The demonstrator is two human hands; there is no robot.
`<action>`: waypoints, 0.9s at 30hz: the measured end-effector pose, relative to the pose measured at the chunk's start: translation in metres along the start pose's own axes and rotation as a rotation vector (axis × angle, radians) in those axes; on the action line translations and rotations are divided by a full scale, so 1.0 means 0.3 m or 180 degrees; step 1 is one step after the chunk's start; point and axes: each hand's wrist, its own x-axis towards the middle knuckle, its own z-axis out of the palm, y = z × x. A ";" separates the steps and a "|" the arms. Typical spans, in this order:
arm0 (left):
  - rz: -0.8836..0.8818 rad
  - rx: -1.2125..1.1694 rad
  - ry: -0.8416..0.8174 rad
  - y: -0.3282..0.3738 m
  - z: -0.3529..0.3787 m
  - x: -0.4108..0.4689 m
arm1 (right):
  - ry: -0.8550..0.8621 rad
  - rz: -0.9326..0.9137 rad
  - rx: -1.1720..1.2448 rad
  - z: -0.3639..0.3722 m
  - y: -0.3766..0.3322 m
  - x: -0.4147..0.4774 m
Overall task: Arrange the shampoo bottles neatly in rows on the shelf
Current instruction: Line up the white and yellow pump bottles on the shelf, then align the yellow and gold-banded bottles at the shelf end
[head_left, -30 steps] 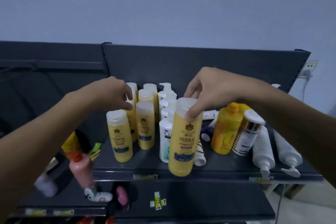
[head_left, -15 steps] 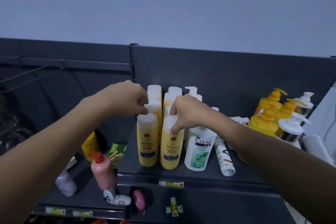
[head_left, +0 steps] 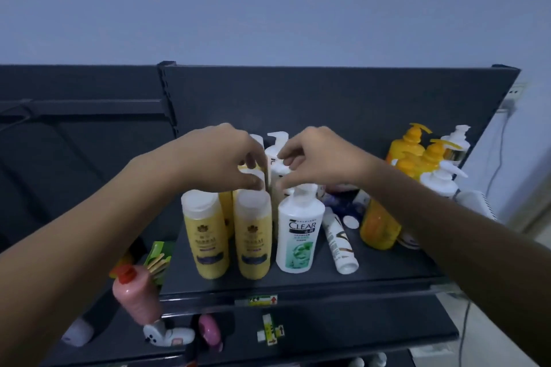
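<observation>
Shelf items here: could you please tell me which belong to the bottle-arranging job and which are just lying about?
Job:
yellow shampoo bottles
white pump bottle
orange pump bottles
lying white tube
left hand
right hand
shelf

Lying about:
pink bottle
green packet
wall socket

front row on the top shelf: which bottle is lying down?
The white tube right of the CLEAR bottle. It lies flat, while the two yellow bottles stand upright.
</observation>
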 end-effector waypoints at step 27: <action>-0.1301 -0.0592 -0.0563 0.563 0.473 0.662 | -0.0305 -0.0523 -0.1142 -0.144 0.853 -0.113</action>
